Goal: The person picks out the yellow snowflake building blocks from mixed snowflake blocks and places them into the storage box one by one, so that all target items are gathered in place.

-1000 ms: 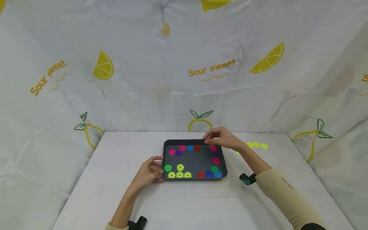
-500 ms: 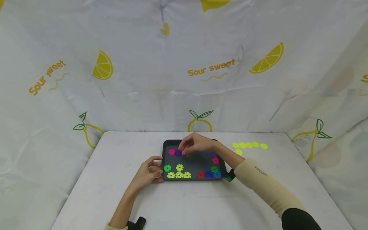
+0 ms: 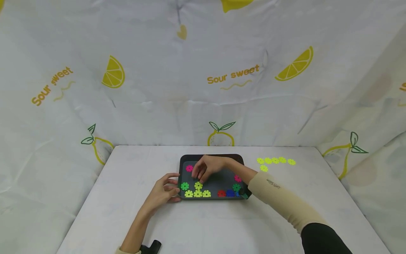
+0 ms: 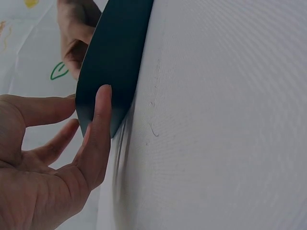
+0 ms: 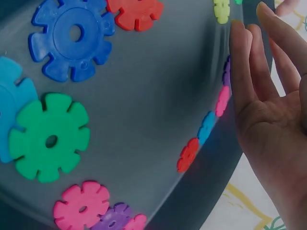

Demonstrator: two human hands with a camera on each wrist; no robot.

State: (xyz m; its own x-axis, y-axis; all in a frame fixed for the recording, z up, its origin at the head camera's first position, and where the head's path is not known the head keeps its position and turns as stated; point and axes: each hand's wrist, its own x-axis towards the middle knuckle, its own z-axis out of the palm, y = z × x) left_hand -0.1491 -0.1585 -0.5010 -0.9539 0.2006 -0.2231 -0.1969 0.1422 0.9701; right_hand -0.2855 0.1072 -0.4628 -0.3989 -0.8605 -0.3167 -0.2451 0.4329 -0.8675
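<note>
A dark grey tray (image 3: 219, 183), rectangular with rounded corners and smooth raised walls, lies on the matte white surface (image 3: 215, 225). The left hand (image 3: 163, 190) sits at its nine o'clock side, fingers (image 4: 101, 115) spread and gently curved, tips braced against the rim and outer wall.

The right hand (image 3: 212, 165) reaches in from three o'clock and hangs over the tray, pointing down toward seven o'clock. In its wrist view the fingers are nearly straight, thumb and forefinger a narrow gap apart with nothing seen between them; whether the tips touch the yellow disc (image 3: 198, 185) below them cannot be told.

That disc lies at twelve o'clock of a row of three yellow discs (image 3: 198, 193) by the near wall. A green disc (image 3: 184, 186) is at eight o'clock in the tray, a pink disc (image 3: 189, 168) at ten. A red disc (image 3: 221, 193) and a dark blue disc (image 3: 230, 193) lie side by side around five.

Close up, the pieces are flat, slightly glossy and plastic-looking, their round rims slotted into petals about a central hole.

Loose yellow discs (image 3: 275, 160) rest on the surface toward two o'clock; at twelve hangs a wrinkled, lemon-printed backdrop (image 3: 158, 120).
</note>
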